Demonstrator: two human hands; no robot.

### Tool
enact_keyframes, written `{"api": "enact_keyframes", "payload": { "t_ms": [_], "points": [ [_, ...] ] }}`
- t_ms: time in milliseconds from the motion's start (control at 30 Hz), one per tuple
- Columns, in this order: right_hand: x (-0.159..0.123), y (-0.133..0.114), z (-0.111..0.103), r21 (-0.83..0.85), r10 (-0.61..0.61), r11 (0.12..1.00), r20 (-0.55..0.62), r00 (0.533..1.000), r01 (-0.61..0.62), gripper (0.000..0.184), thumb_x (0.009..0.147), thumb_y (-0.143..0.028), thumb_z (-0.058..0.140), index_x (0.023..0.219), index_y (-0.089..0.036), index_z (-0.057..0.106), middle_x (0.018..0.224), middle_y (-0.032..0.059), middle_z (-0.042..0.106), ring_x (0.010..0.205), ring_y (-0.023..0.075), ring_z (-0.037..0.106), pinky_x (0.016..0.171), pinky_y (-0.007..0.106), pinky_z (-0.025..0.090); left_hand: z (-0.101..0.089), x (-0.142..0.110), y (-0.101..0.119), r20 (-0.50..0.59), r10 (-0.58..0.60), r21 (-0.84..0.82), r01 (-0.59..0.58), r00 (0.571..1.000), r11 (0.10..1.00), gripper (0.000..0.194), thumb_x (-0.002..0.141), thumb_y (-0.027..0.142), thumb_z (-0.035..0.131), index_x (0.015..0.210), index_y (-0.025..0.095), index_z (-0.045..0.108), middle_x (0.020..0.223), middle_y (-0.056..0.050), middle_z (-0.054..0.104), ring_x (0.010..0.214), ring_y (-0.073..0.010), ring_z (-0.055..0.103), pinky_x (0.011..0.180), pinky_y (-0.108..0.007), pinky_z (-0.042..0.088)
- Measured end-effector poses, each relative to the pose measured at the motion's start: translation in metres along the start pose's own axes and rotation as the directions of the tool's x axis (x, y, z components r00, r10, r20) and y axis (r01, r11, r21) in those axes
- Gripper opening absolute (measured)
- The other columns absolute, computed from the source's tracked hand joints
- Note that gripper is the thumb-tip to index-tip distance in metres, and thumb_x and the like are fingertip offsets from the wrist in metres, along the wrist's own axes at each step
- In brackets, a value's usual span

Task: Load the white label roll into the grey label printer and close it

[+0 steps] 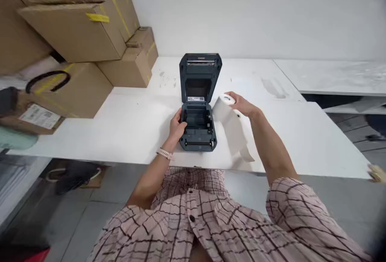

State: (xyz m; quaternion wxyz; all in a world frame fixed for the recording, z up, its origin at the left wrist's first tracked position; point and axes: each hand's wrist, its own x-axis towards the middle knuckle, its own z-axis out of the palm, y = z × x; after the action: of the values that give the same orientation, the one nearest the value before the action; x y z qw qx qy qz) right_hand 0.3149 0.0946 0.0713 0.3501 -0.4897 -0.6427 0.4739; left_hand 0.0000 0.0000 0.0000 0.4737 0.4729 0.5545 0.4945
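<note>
A dark grey label printer (197,135) stands on the white table with its lid (200,77) raised and its paper bay bare. My left hand (177,127) grips the left side of the printer's base, the thumb over the edge. Just right of the printer is a white label roll (223,104), with my right hand (243,103) closed around its top right side. A loose paper strip (237,133) runs from the roll towards the table's front edge, its end curled. Beside my right hand shows a small dark round spot that I cannot make out.
Cardboard boxes (81,33) are stacked at the left, one with a black strap (48,75). The white table (132,133) backs onto a white wall. On the right, a shelf unit (337,77) stands behind the table. A fingertip-like shape (376,172) shows at the right edge.
</note>
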Motion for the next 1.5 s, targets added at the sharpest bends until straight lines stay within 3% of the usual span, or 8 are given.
{"api": "enact_keyframes", "payload": {
  "t_ms": [200, 400, 600, 867, 1033, 1133, 1233, 1500],
  "points": [
    [-0.008, -0.065, 0.042, -0.115, -0.218, 0.957, 0.315, 0.924, 0.265, 0.073, 0.06, -0.047, 0.088, 0.124, -0.026, 0.062, 0.123, 0.006, 0.073, 0.114, 0.0302, 0.068, 0.097, 0.043, 0.056, 0.007, 0.003, 0.0, -0.038, 0.048, -0.081, -0.051, 0.998, 0.995, 0.092, 0.068, 0.002, 0.056, 0.158, 0.014, 0.046, 0.163, -0.011, 0.052, 0.152, -0.0279, 0.048, 0.128, -0.041, 0.038],
    [0.004, -0.105, 0.109, -0.637, 0.066, 0.681, 0.545, 0.836, 0.361, 0.072, 0.061, -0.054, 0.089, 0.121, -0.022, 0.063, 0.122, 0.0115, 0.073, 0.108, 0.0366, 0.07, 0.091, 0.049, 0.057, 0.008, 0.002, 0.007, -0.039, 0.031, -0.137, -0.036, 0.999, 0.99, 0.095, 0.063, 0.0, 0.056, 0.157, 0.015, 0.049, 0.16, -0.01, 0.055, 0.153, -0.0293, 0.046, 0.129, -0.042, 0.036],
    [0.021, -0.086, 0.135, -0.765, 0.175, 0.529, 0.522, 0.835, 0.368, 0.084, 0.065, -0.057, 0.087, 0.135, -0.02, 0.058, 0.136, 0.0158, 0.069, 0.121, 0.0422, 0.067, 0.098, 0.051, 0.055, -0.003, -0.003, 0.008, 0.099, 0.022, -0.158, -0.006, 0.995, 0.987, 0.099, 0.068, 0.005, 0.058, 0.164, 0.017, 0.038, 0.166, -0.01, 0.048, 0.155, -0.0311, 0.044, 0.13, -0.047, 0.033],
    [0.018, -0.067, 0.141, -0.756, 0.132, 0.524, 0.528, 0.839, 0.393, 0.078, 0.081, -0.053, 0.078, 0.146, -0.016, 0.055, 0.144, 0.0191, 0.066, 0.127, 0.0417, 0.066, 0.101, 0.05, 0.056, -0.005, -0.006, 0.001, 0.117, 0.029, -0.07, -0.021, 0.993, 0.997, 0.088, 0.084, 0.02, 0.06, 0.167, 0.021, 0.031, 0.174, -0.007, 0.034, 0.16, -0.0297, 0.033, 0.132, -0.046, 0.028],
    [-0.037, -0.058, 0.128, -0.671, -0.167, 0.542, 0.504, 0.847, 0.506, 0.059, 0.098, -0.04, 0.064, 0.151, -0.015, 0.055, 0.154, 0.018, 0.06, 0.142, 0.04, 0.056, 0.114, 0.057, 0.05, -0.005, -0.006, -0.002, 0.111, 0.058, -0.053, -0.053, 0.992, 0.997, 0.084, 0.086, 0.019, 0.056, 0.166, 0.023, 0.032, 0.173, -0.005, 0.036, 0.161, -0.0276, 0.032, 0.134, -0.044, 0.023],
    [-0.088, -0.042, 0.129, -0.587, -0.251, 0.556, 0.556, 0.793, 0.588, 0.054, 0.106, -0.047, 0.053, 0.152, -0.019, 0.055, 0.16, 0.014, 0.054, 0.149, 0.0348, 0.052, 0.119, 0.055, 0.048, -0.006, -0.008, -0.003, 0.118, 0.071, -0.037, -0.067, 0.991, 0.997, 0.082, 0.088, 0.021, 0.056, 0.166, 0.025, 0.033, 0.174, -0.005, 0.033, 0.161, -0.0277, 0.032, 0.133, -0.045, 0.025],
    [-0.125, -0.023, 0.142, -0.636, -0.308, 0.513, 0.491, 0.815, 0.577, 0.059, 0.108, -0.053, 0.046, 0.157, -0.02, 0.05, 0.169, 0.0125, 0.041, 0.158, 0.0334, 0.038, 0.127, 0.058, 0.04, -0.005, -0.008, -0.002, 0.114, 0.096, -0.029, -0.093, 0.989, 0.995, 0.081, 0.087, 0.02, 0.055, 0.165, 0.025, 0.033, 0.175, -0.004, 0.032, 0.161, -0.0271, 0.031, 0.134, -0.045, 0.025],
    [-0.136, -0.012, 0.164, -0.719, -0.402, 0.473, 0.339, 0.851, 0.509, 0.056, 0.109, -0.053, 0.04, 0.154, -0.022, 0.054, 0.166, 0.009, 0.047, 0.158, 0.03, 0.039, 0.129, 0.056, 0.037, 0.001, -0.023, 0.016, 0.064, 0.022, 0.004, -0.022, 0.998, 1.0, 0.077, 0.092, 0.023, 0.053, 0.166, 0.021, 0.031, 0.176, -0.006, 0.029, 0.162, -0.0262, 0.029, 0.134, -0.043, 0.025]
  ]
}}
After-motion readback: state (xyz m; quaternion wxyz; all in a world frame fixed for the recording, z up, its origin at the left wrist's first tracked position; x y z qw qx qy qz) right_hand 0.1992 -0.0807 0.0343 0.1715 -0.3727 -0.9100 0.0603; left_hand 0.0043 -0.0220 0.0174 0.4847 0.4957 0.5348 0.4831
